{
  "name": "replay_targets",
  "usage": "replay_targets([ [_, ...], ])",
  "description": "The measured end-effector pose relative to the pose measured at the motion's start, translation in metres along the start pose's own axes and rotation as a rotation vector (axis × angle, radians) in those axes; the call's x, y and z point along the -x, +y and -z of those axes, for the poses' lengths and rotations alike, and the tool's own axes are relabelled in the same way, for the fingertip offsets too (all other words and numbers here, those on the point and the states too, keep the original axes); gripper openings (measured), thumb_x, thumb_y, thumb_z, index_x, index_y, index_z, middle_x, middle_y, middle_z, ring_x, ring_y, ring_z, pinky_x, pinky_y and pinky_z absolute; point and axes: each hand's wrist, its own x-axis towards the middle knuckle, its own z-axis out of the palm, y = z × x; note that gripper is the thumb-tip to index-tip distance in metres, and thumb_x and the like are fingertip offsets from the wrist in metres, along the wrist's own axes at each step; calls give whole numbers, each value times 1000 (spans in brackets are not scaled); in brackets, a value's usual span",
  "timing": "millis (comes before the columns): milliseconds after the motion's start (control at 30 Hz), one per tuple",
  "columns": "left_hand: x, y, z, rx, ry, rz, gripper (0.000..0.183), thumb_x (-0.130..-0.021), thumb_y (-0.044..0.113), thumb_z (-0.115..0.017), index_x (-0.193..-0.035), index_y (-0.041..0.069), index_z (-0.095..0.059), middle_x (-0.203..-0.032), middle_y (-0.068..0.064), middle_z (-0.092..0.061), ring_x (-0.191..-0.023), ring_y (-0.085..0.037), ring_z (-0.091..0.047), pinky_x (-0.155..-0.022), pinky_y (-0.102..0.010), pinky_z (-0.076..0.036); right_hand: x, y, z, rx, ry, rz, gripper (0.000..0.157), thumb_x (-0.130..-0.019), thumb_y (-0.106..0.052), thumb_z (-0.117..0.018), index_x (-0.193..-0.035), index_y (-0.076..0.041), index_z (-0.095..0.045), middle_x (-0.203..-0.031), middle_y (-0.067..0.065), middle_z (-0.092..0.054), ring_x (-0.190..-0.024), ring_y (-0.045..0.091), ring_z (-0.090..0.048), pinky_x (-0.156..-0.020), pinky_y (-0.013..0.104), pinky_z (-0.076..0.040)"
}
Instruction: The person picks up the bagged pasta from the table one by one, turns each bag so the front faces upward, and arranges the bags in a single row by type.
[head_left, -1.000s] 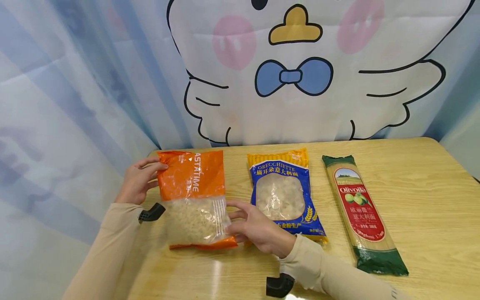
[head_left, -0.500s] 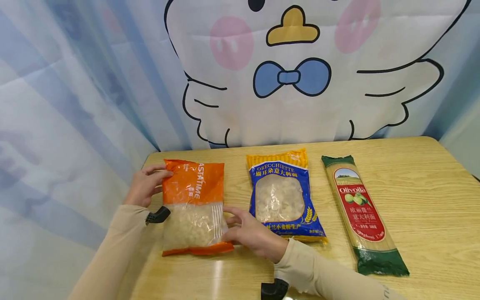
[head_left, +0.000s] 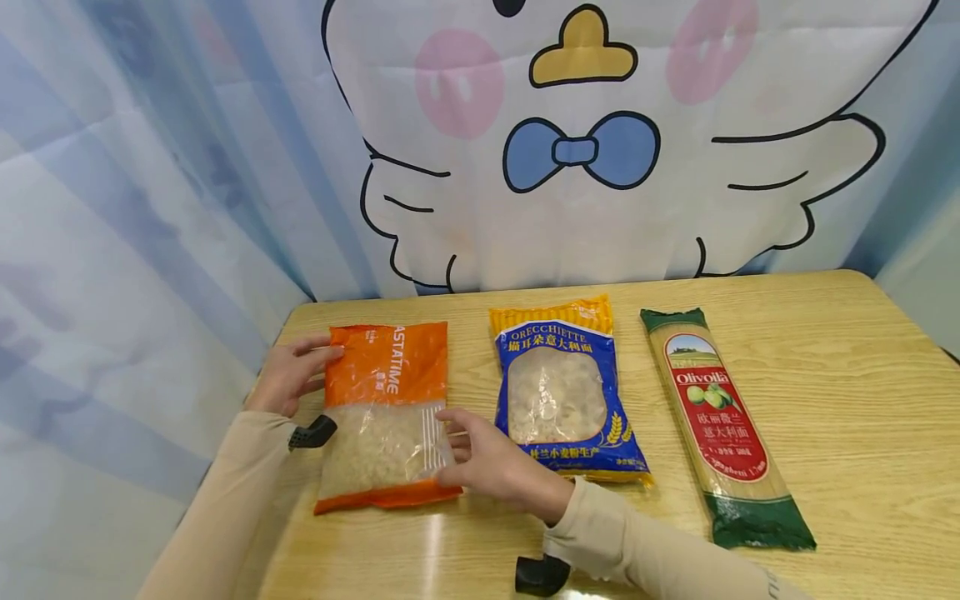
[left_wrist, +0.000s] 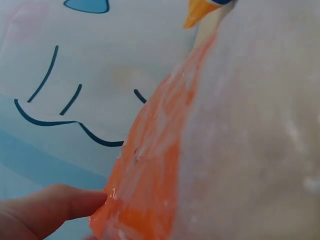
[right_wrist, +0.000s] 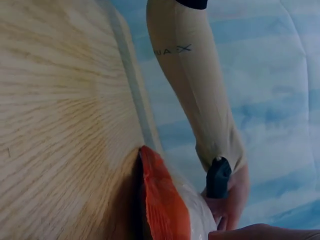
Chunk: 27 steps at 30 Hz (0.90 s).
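An orange pasta bag (head_left: 386,367) with a see-through lower half lies flat at the left of the wooden table. My left hand (head_left: 292,375) holds its upper left edge; in the left wrist view a finger (left_wrist: 75,202) meets the bag's orange corner. At the lower right edge, my right hand (head_left: 498,462) grips the bag with thumb and index finger spread along the side. The other fingers are partly hidden. In the right wrist view, the bag's orange end (right_wrist: 165,200) sits close to the tabletop.
A blue and yellow orecchiette bag (head_left: 555,392) lies just right of the orange one. Farther right is a long spaghetti packet (head_left: 723,425) with green ends. Behind the table (head_left: 847,375) hangs a curtain (head_left: 585,225) with a cartoon print.
Both hands have brought the orange pasta bag down and toward the near side, from slightly raised to flat on the table. The other two packs have stayed put.
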Motion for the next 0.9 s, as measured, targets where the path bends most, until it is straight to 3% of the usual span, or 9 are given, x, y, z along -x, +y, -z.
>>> replay_targets([
  [100, 1, -1, 0, -44, -58, 3, 71, -99, 29, -62, -155, 2, -28, -149, -24, -41, -90, -1, -64, -90, -28, -57, 1, -1, 2, 109, 21, 42, 72, -77, 0, -73, -143, 4, -43, -139, 25, -47, -129, 42, -50, -107, 52, -44],
  [200, 3, -2, 1, -58, -93, 3, 71, -101, 28, -59, -156, 2, -24, -155, -26, -33, -108, -14, -64, -100, -33, -52, 1, -1, 3, 193, 29, 80, 70, -78, -3, -73, -142, 2, -45, -140, 23, -47, -128, 41, -50, -106, 53, -44],
  [300, 6, -1, 3, -46, -100, -12, 68, -102, 25, -55, -157, 2, -21, -157, -26, -28, -131, -30, -52, -110, -39, -44, 0, -3, 4, 234, 14, 115, 69, -80, -3, -73, -143, -1, -45, -141, 20, -46, -127, 39, -50, -106, 52, -44],
  [400, 11, 3, 3, -38, -98, -48, 66, -104, 22, -53, -157, 1, -21, -159, -27, -24, -142, -38, -37, -115, -45, -37, -2, -6, 5, 260, 8, 141, 67, -81, -3, -73, -142, -2, -46, -141, 19, -46, -126, 38, -50, -105, 51, -46],
  [533, 16, 8, 3, -66, -75, -91, 62, -104, 20, -52, -155, 0, -25, -158, -25, -27, -142, -41, -34, -117, -50, -32, -5, -7, 9, 264, -9, 158, 64, -83, -4, -73, -141, -2, -46, -141, 19, -46, -124, 38, -50, -104, 50, -47],
  [667, 25, 14, 2, -92, -61, -125, 59, -103, 24, -53, -154, 1, -32, -154, -25, -35, -136, -39, -43, -115, -50, -36, -7, -10, 17, 291, -25, 188, 61, -87, -8, -71, -142, -2, -45, -141, 20, -47, -121, 39, -52, -101, 51, -49],
  [900, 48, 37, -17, -143, -122, -282, 53, -100, 33, -60, -143, 5, -49, -139, -20, -55, -110, -15, -65, -105, -42, -49, -1, -29, 39, 486, 20, 209, 62, -91, -22, -72, -145, -8, -45, -140, 13, -50, -122, 34, -53, -98, 49, -49],
])
